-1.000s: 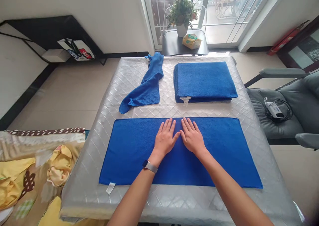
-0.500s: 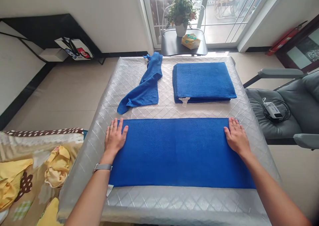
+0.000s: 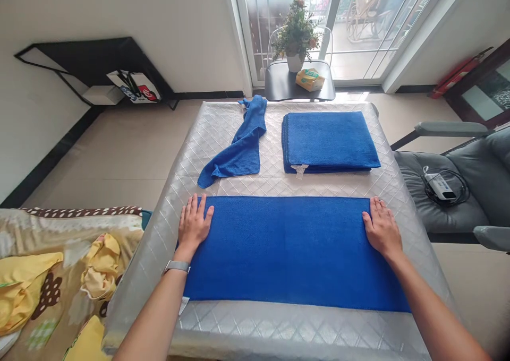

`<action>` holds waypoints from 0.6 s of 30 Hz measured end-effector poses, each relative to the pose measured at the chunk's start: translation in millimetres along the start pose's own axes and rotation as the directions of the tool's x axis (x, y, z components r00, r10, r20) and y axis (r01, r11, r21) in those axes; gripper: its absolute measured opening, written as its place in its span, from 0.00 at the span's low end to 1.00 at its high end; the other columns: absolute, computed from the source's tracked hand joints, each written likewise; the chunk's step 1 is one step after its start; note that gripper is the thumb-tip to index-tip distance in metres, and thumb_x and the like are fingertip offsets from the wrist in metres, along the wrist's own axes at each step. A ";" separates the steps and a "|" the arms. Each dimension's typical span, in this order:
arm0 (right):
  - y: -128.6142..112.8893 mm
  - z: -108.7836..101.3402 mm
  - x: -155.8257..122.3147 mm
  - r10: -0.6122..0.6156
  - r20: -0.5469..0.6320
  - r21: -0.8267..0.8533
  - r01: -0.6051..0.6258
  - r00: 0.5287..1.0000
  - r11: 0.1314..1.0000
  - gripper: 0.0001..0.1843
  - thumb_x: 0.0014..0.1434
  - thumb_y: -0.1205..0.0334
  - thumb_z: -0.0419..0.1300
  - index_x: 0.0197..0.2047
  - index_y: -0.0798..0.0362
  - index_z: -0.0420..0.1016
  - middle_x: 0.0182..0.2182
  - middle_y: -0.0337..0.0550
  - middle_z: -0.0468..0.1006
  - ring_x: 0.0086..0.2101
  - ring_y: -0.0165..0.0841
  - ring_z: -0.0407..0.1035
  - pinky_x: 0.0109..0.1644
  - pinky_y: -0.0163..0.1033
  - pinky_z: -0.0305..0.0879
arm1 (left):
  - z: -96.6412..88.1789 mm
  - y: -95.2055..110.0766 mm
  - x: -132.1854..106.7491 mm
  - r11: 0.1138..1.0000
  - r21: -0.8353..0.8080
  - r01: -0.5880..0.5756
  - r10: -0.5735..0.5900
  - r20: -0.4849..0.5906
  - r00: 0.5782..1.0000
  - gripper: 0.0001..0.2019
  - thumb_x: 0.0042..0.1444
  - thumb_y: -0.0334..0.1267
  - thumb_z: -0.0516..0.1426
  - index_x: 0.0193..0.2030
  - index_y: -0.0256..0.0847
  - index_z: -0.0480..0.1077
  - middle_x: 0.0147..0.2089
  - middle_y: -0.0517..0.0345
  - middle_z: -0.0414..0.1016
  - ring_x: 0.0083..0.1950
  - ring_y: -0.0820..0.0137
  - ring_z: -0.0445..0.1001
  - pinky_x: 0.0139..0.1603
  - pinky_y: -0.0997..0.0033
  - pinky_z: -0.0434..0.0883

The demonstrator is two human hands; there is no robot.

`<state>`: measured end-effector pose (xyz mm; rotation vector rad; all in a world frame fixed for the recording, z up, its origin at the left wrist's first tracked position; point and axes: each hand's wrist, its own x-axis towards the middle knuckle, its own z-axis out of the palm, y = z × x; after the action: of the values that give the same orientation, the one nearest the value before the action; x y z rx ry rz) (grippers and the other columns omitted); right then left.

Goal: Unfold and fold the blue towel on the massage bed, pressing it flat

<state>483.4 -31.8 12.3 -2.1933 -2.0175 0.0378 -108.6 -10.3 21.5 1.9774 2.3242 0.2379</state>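
A long blue towel (image 3: 290, 249) lies flat across the near part of a table with a silver quilted cover (image 3: 274, 183). My left hand (image 3: 193, 224) rests flat on the towel's left end, fingers stretched out. At the towel's right end lies my right hand (image 3: 381, 229), also flat with fingers apart. Neither hand holds anything. Behind the towel, a neat stack of folded blue towels (image 3: 330, 140) sits at the far right. A crumpled blue towel (image 3: 241, 147) lies at the far left of the table.
A small dark table (image 3: 298, 79) with a potted plant (image 3: 297, 37) and a yellow packet stands beyond the table by the glass door. A grey armchair (image 3: 458, 186) with a charger is on the right. Patterned bedding (image 3: 59, 276) lies at the left.
Both hands slid apart from the middle of the towel to its two ends, smoothing it. In the last half second they stayed at the ends while the view shifted slightly.
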 end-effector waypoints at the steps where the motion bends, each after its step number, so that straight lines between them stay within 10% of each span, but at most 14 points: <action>1: -0.5 -0.4 -0.1 0.000 0.001 0.005 0.000 1.000 1.000 0.36 0.73 0.51 0.38 0.78 0.60 0.45 0.74 0.56 0.54 0.73 0.45 0.45 0.75 0.58 0.48 | 0.2 -0.4 0.0 1.000 -0.001 -0.002 0.002 -0.005 1.000 0.34 0.72 0.55 0.38 0.77 0.38 0.52 0.80 0.41 0.45 0.80 0.55 0.44 0.77 0.44 0.47; 13: -7.8 -8.4 1.5 0.013 0.005 -0.033 -0.013 1.000 0.999 0.35 0.73 0.53 0.38 0.76 0.64 0.51 0.73 0.59 0.57 0.72 0.49 0.49 0.74 0.60 0.48 | -2.7 1.9 -2.7 0.999 0.026 -0.036 0.038 -0.087 0.995 0.33 0.72 0.53 0.38 0.77 0.38 0.52 0.80 0.40 0.42 0.80 0.52 0.42 0.77 0.40 0.45; 18: -84.3 -24.3 -11.0 -0.134 -0.090 -0.017 0.133 0.987 0.991 0.34 0.73 0.59 0.41 0.78 0.60 0.44 0.73 0.56 0.56 0.73 0.45 0.45 0.75 0.60 0.45 | -12.1 48.8 -17.7 0.993 -0.010 -0.114 0.111 -0.174 0.978 0.31 0.73 0.50 0.39 0.77 0.39 0.52 0.79 0.42 0.47 0.80 0.53 0.43 0.76 0.39 0.48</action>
<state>402.3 -38.7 46.6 -2.0218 -2.1128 -0.0877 -60.2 -21.0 41.0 2.1618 2.2993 0.4572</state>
